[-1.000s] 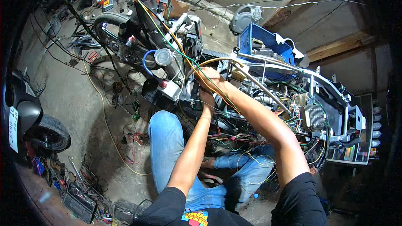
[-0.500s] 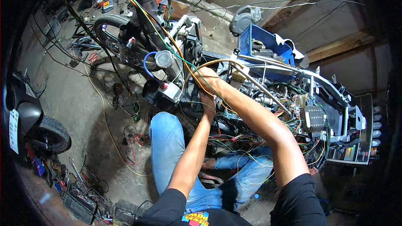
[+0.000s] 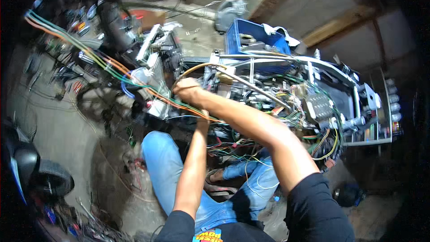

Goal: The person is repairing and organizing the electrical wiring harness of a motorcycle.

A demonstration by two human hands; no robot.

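A stripped motorcycle frame (image 3: pixel 280 62) with bare metal rails and exposed wiring lies across the middle. My right hand (image 3: pixel 187 88) is at the frame's front end, beside a brown hose (image 3: pixel 197 67). Its fingers look curled in, but what they hold is hidden and blurred. Below it, my left hand (image 3: pixel 204 115) reaches in behind my right forearm and the wires, so its fingers do not show. A strand of green and orange wires (image 3: pixel 109 68) runs over the front end from the upper left to beside my hands. A silver round cap (image 3: pixel 141 75) is left of my right hand.
Behind the frame stands a blue crate (image 3: pixel 233 40) holding parts. A finned metal block (image 3: pixel 319 106) sits among tangled wires on the right. A motorcycle wheel (image 3: pixel 53 178) is at left. Tools and parts litter the floor; my jeans-covered knee (image 3: pixel 161 150) is close below.
The view has swung, so the frame and crate appear farther left. The coloured wires now slant toward the far left instead of the top. Both hands stay at the frame's front end.
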